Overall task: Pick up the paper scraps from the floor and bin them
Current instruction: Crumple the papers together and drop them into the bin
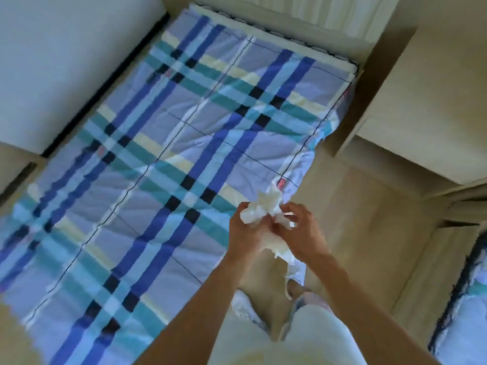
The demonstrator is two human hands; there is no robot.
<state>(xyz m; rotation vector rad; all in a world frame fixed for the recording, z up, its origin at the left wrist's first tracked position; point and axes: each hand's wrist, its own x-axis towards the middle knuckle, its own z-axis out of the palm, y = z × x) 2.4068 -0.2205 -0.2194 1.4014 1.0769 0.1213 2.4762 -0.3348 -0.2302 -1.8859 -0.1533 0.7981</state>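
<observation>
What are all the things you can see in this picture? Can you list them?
Plaid bedcover: one, blue, teal and pale yellow stripes, spread over the bed at centre and left.
Crumpled paper scraps: one white bunch, held between both hands above the floor.
Floor: one, light wood colour, right of the bed.
White panel: one, upper left beside the bed; too blurred to tell what it is.
Cream furniture: one block, upper right.
Rug edge: one, dark fringed border, far right.
Bin: none in view.
Left hand: one, grip closed on the paper.
Right hand: one, grip closed on the paper.
Legs: pale trousers, bottom centre.
</observation>
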